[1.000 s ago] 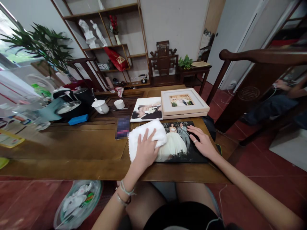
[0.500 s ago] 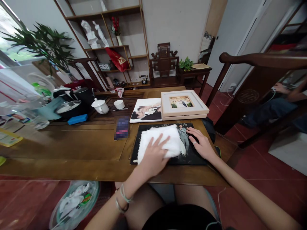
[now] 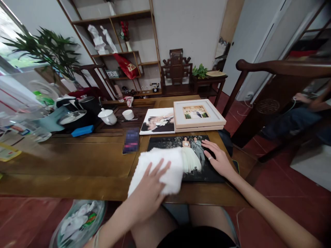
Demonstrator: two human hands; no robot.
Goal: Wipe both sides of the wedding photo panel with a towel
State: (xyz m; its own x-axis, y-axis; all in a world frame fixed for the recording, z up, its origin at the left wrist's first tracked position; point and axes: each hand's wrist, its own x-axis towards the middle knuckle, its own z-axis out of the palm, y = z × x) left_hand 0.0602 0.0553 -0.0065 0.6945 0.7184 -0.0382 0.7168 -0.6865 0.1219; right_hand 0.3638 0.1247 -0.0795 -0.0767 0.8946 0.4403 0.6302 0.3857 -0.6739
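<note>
Far left of the dark photo panel (image 3: 192, 162), and behind the wooden worktop (image 3: 64, 162): one leafy plant (image 3: 49, 51). Left of the panel, below worktop level: one lined waste bin (image 3: 99, 217), on red floor tiles (image 3: 279, 186). Left of the panel, upon the worktop: one blue block (image 3: 82, 131), one black lidded pot (image 3: 90, 103), one white lidded cup (image 3: 107, 117), one white open cup (image 3: 128, 114), one phone (image 3: 131, 140), screen obscured. Well behind the panel, to its left: one shelf unit (image 3: 124, 16), bearing two white statuettes (image 3: 102, 40) and one red bag (image 3: 126, 67).

Over the panel's left part, reaching past its near edge: one white cloth (image 3: 174, 165); left hand (image 3: 150, 187) flat upon it, fingers spread, unclenched. Just behind the panel: one white-edged print (image 3: 158, 121) and two stacked pale frames (image 3: 213, 115).

The panel: quantity one, flat on the worktop, two printed figures. On its right part: right hand (image 3: 218, 158), fingers extended, grasping nothing. Right of the panel: one dark high-backed chair (image 3: 274, 89); beyond it, one person (image 3: 281, 113), partly seen.
</note>
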